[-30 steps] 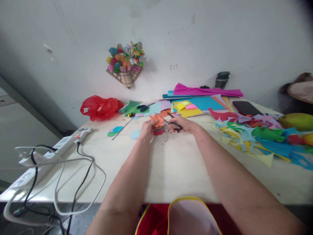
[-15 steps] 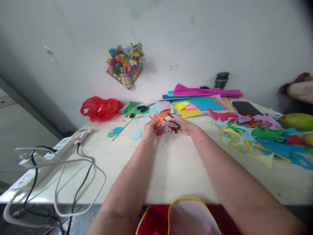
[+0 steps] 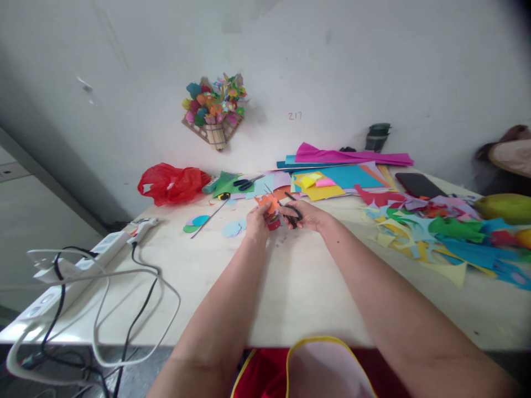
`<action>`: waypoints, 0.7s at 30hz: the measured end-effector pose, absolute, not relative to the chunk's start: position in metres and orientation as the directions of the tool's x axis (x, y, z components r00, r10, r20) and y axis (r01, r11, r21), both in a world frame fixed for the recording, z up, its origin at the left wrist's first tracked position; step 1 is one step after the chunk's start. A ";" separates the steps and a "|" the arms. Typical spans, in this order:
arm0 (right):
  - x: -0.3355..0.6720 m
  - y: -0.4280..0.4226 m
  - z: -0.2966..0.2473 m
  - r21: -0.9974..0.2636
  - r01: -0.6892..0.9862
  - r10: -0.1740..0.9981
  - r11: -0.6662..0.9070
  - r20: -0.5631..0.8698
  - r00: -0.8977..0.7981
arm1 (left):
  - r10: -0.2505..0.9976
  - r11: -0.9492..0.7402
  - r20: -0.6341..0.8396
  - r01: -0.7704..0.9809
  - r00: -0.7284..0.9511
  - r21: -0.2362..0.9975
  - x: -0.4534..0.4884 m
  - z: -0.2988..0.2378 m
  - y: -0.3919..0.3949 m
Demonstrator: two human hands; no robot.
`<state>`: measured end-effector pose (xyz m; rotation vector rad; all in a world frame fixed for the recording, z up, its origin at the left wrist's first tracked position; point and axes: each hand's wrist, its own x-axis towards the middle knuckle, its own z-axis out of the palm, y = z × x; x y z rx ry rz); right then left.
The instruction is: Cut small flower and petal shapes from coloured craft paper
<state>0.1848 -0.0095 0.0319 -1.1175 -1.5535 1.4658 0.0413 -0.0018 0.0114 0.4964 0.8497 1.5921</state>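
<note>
Over the middle of the table, my left hand point(image 3: 258, 220) pinches an orange piece of paper point(image 3: 270, 204) with an uneven edge. Black-handled scissors point(image 3: 295, 213) are held in my right hand point(image 3: 306, 214), fingers in the loops. Their blades point up and left, close beside the orange paper; whether they touch it I cannot tell. Beneath my hands lie small coloured paper pieces point(image 3: 274, 223), partly hidden. Light blue paper rounds point(image 3: 234, 228) rest just left of my left hand. Farther left are a blue paper circle point(image 3: 201, 220) and a green one point(image 3: 191, 228).
Paper scraps point(image 3: 418, 237) cover the right side, near a phone point(image 3: 421, 185) and a mango-like fruit point(image 3: 501, 208). Coloured sheets point(image 3: 352, 177) lie at the back, with a second pair of scissors point(image 3: 244, 183) and a red plastic bag point(image 3: 172, 183). Cables and a power strip point(image 3: 78, 271) occupy the left.
Both hands stay nearly in place. The scissors have tilted slightly beside the orange paper. The whole view has shifted a little.
</note>
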 end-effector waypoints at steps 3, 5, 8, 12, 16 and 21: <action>0.181 -0.013 0.034 -0.992 0.123 0.927 -0.020 -0.064 -0.370 | 0.965 -0.031 -0.147 -0.655 -0.215 0.755 0.042 0.011 -0.002; 0.180 -0.014 0.035 -0.992 0.129 0.928 -0.016 -0.063 -0.368 | 0.966 -0.036 -0.142 -0.654 -0.217 0.756 0.043 0.010 -0.001; 0.178 -0.014 0.035 -0.991 0.136 0.931 -0.014 -0.063 -0.360 | 0.965 -0.046 -0.134 -0.648 -0.226 0.760 0.042 0.007 0.001; 0.174 -0.014 0.034 -0.990 0.135 0.937 -0.028 -0.073 -0.343 | 0.963 -0.057 -0.125 -0.631 -0.241 0.774 0.042 0.001 0.005; 0.170 -0.015 0.034 -0.992 0.125 0.940 -0.017 -0.058 -0.335 | 0.962 -0.058 -0.121 -0.618 -0.244 0.784 0.041 -0.002 0.007; 0.168 -0.013 0.029 -0.993 0.117 0.943 0.003 -0.036 -0.330 | 0.960 -0.058 -0.129 -0.627 -0.248 0.777 0.042 0.000 0.005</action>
